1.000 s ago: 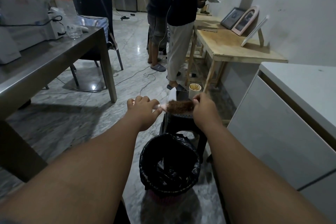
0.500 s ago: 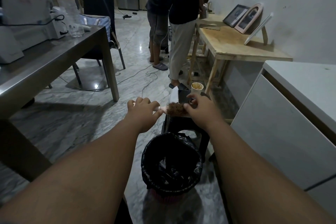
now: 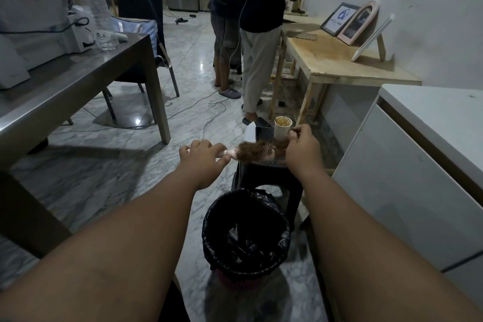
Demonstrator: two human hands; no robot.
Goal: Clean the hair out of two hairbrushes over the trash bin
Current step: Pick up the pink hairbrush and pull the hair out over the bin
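My left hand (image 3: 202, 155) grips hairbrush (image 3: 252, 153) handle mid-frame; right hand (image 3: 303, 150) pinches hair (image 3: 280, 150) at its right end, trash bin (image 3: 207, 222) below.

At frame centre the hairbrush (image 3: 252, 152) lies level between the left hand (image 3: 202, 155), on its handle, and the right hand (image 3: 303, 150), pinching hair (image 3: 280, 144) at its right end. Below them stands the trash bin (image 3: 245, 232), a stool (image 3: 269, 174) just behind it bearing 1 cup (image 3: 282, 129). 2 tables flank them: the left table (image 3: 78, 81) and the wall table (image 3: 339, 60).
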